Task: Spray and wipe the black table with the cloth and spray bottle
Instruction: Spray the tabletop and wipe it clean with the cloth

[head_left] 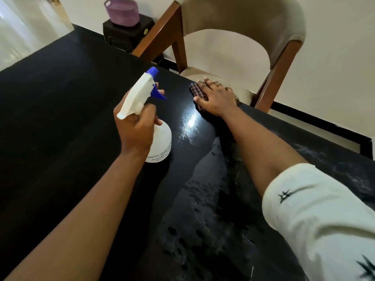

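Plainly, with the right hand point(216, 98) pressed flat, fingers spread, on the checked cloth point(197, 94) at the black table point(60, 110) edge and the left hand point(136, 126) gripping the raised spray bottle point(150, 118) (finger on trigger), one overlong stroke risked pushing the cloth off.

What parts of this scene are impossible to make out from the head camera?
- Cloth: mostly covered by the right hand; only a checked edge shows.
- Spray bottle: label print too small to read; the left hand hides its neck.
- Black table: near and left sides cut off by the picture's edge.
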Motion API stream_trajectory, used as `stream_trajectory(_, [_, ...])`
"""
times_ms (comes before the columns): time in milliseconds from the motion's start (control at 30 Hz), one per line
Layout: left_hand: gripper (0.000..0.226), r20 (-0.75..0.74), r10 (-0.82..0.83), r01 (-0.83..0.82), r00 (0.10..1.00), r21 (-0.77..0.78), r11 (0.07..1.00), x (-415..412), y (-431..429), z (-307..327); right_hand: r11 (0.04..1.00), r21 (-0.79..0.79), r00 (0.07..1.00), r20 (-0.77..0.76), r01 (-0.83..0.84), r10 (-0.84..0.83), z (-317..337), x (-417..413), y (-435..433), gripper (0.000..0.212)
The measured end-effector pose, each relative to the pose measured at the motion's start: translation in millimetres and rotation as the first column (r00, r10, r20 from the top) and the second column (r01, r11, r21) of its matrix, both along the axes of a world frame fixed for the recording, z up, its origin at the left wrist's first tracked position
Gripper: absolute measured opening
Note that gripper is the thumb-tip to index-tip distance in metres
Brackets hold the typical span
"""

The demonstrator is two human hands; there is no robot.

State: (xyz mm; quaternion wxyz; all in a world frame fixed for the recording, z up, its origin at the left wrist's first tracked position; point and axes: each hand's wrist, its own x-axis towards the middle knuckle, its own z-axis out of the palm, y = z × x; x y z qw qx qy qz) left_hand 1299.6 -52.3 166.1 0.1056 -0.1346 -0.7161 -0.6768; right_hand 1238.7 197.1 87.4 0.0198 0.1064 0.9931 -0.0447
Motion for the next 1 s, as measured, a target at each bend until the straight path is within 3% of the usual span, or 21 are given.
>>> stream_trajectory(67, [0.039,0.005,0.000,0.000,1.000,0.018,1.000,1.4,1.5,1.5,0.999,0.008,0.999,0.001,-0.036,0.036,0.3,13.8,-11.2,0.068])
stream_trajectory(267, [0.037,0.018,0.007,-0.008,1.000,0.031,0.999,2.9,1.7,1.4,0.926,0.025,0.926,0.014,-0.378,0.377,-4.1,91.1,-40.1,0.073])
stream_trajectory(333, [0.035,0.017,0.008,-0.008,1.000,0.033,0.999,2.7,1.8,0.6,0.935,0.018,0.935,0.008,-0.354,0.354,-2.2,86.5,-27.8,0.075])
stream_trajectory(467, [0.036,0.021,0.020,-0.021,1.000,0.050,0.999,1.4,1.9,-2.1,0.994,0.032,0.995,-0.003,-0.101,0.101,-0.2,49.5,20.7,0.074])
stream_trajectory(533, [0.036,0.018,0.033,-0.034,0.999,0.058,0.998,1.2,2.6,-3.3,0.998,0.029,0.998,0.030,-0.061,0.060,1.4,35.9,39.3,0.070])
stream_trajectory(700, [0.038,0.015,0.047,-0.047,0.999,0.035,0.998,1.6,2.9,-3.6,0.999,0.008,0.999,-0.008,-0.043,0.043,-2.4,42.2,28.9,0.073])
stream_trajectory(833, [0.035,0.031,0.050,-0.051,0.998,0.029,0.998,3.7,3.6,0.5,0.991,-0.008,0.991,0.001,-0.131,0.131,2.4,71.8,-5.1,0.073])
stream_trajectory(1000, [0.033,0.100,0.021,-0.018,0.995,-0.033,0.999,6.8,1.3,10.9,0.972,-0.139,0.980,-0.084,-0.191,0.181,1.9,115.3,-85.3,0.058])
